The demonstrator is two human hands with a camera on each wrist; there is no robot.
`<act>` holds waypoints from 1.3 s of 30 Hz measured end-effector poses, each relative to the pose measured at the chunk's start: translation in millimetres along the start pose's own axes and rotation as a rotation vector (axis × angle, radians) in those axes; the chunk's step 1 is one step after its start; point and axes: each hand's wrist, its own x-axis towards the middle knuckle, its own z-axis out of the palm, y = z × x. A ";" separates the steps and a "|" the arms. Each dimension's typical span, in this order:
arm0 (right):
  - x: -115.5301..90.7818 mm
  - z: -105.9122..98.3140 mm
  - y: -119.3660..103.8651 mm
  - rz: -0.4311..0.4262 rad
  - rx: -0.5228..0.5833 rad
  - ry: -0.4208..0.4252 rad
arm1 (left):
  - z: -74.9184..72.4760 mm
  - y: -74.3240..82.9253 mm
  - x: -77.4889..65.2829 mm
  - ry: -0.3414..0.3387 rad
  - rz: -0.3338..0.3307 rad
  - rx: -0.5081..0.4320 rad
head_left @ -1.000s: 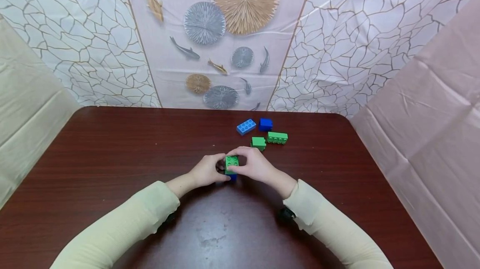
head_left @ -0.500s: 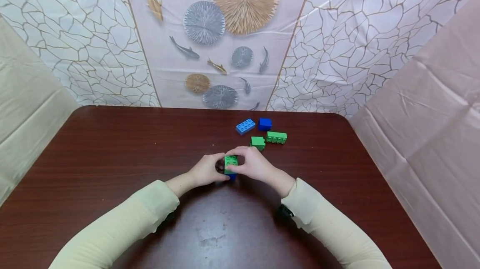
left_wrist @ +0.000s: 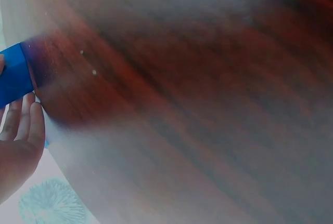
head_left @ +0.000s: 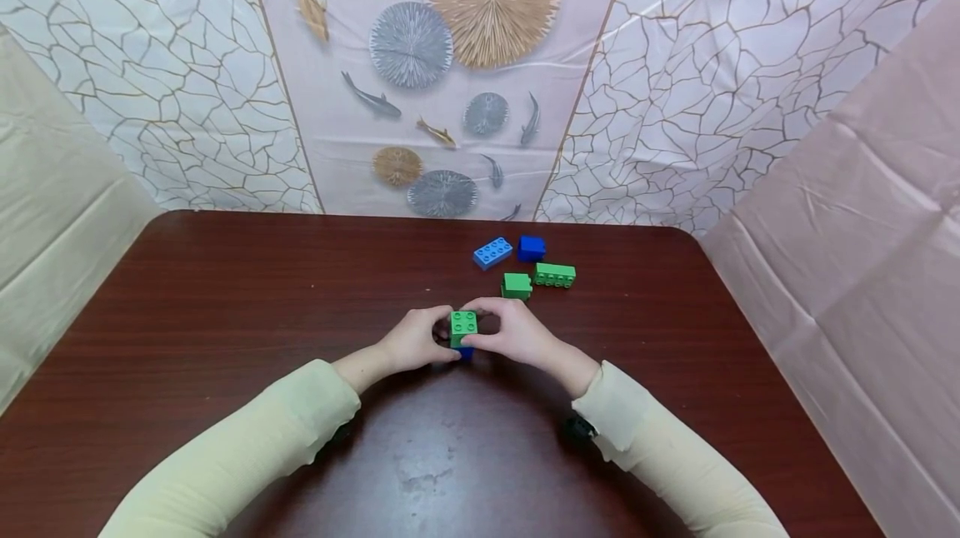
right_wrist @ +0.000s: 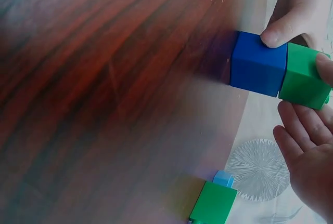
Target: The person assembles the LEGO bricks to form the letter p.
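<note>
A green building brick [head_left: 463, 323] with studs on top sits on a dark blue brick [right_wrist: 257, 65], forming an upright two-brick stack in the middle of the table. My left hand [head_left: 408, 342] pinches the blue brick from the left, thumb on its near face. From the right, my right hand [head_left: 517, 333] holds the green brick between thumb and fingers. In the right wrist view, the green upper brick [right_wrist: 304, 76] lies flush against the blue one. Only the blue brick [left_wrist: 14, 76] and some fingers show at the left wrist view's edge.
Behind my right hand lie a light blue eight-stud brick [head_left: 492, 253], another dark blue brick [head_left: 532, 249], a square green brick [head_left: 516, 285] and a long green brick [head_left: 555, 276]. The dark wooden table [head_left: 247, 288] ends at a patterned cloth backdrop [head_left: 442, 130].
My right hand has shifted slightly to the right, its thumb now lower on the green brick, so more studs show. My left hand and the loose bricks have stayed put.
</note>
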 end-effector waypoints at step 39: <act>2.3 1.7 5.5 0.043 0.007 -0.030 | -2.2 -2.4 -3.6 -0.032 0.040 -0.004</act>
